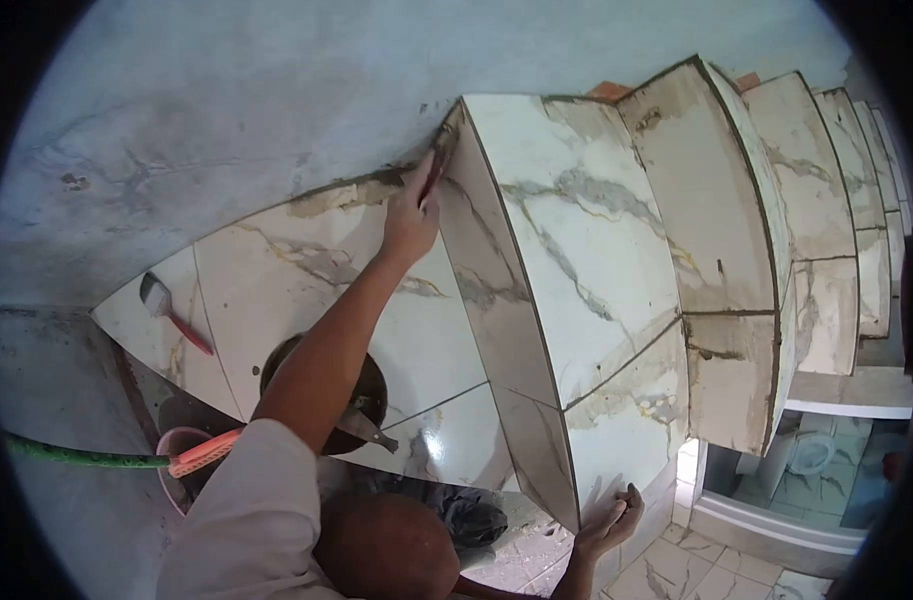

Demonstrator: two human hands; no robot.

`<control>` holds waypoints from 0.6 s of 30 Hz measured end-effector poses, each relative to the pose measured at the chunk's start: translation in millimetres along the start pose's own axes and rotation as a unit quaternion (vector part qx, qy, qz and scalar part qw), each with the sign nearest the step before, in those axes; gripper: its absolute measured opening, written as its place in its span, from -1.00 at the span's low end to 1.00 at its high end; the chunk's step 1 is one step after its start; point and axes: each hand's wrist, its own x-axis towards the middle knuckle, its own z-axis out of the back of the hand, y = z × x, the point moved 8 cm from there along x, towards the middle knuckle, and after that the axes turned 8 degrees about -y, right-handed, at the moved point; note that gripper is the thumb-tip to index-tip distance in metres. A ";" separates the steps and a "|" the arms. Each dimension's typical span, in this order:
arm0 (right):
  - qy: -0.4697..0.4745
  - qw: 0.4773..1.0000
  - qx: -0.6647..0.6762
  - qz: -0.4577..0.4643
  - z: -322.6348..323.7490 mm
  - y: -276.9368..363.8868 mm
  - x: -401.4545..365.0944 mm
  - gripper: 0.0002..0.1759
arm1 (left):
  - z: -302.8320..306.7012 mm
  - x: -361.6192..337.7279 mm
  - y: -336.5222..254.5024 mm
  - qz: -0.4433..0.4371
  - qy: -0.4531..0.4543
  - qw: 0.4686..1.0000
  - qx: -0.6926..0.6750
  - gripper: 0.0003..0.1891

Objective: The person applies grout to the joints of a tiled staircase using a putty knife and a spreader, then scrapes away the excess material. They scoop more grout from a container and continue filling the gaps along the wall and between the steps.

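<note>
My left hand (pixel 411 220) reaches up to where the wall meets the stair riser (pixel 491 250). Its fingers are wrapped round a slim dark-red-handled tool (pixel 430 186), whose working end is hard to make out against the dirty joint. Down at the lower right, my right hand (pixel 608 522) rests on the marble-patterned tread (pixel 586 260) near its front edge, fingers loosely bent and nothing visible in them. Beneath my left forearm is a dark round bucket (pixel 374 385), partly covered by the arm, with a worn flat-bladed tool (pixel 364 428) across its rim.
A red-handled paintbrush (pixel 176 312) lies on the tiled landing (pixel 306 270). At lower left, a green hose (pixel 86 455) with an orange end passes over a pinkish bucket (pixel 166 470). More tiled steps (pixel 711 190) continue rightward. A black bag (pixel 476 515) sits below the landing.
</note>
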 end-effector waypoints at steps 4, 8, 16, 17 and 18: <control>-0.001 1.000 -0.003 -0.002 1.2 -7.1 -2.2 -0.41 | 21.6 -18.5 -13.0 0.053 0.105 0.993 0.016 -0.40; -0.008 1.000 0.016 -0.023 2.4 -17.0 -6.1 -0.42 | 16.6 -13.7 5.3 -0.001 0.004 1.000 0.030 -0.41; -0.003 1.000 0.003 -0.005 5.5 -8.2 -5.0 -0.44 | -7.4 4.3 14.6 -0.036 -0.018 0.999 0.027 -0.48; -0.003 1.000 0.006 -0.003 3.6 -5.7 -3.6 -0.44 | -1.9 6.7 11.3 0.022 0.048 0.998 0.037 -0.49; -0.002 1.000 0.009 -0.004 2.9 -6.6 -3.5 -0.44 | 4.7 4.4 15.3 0.079 0.111 0.989 0.048 -0.50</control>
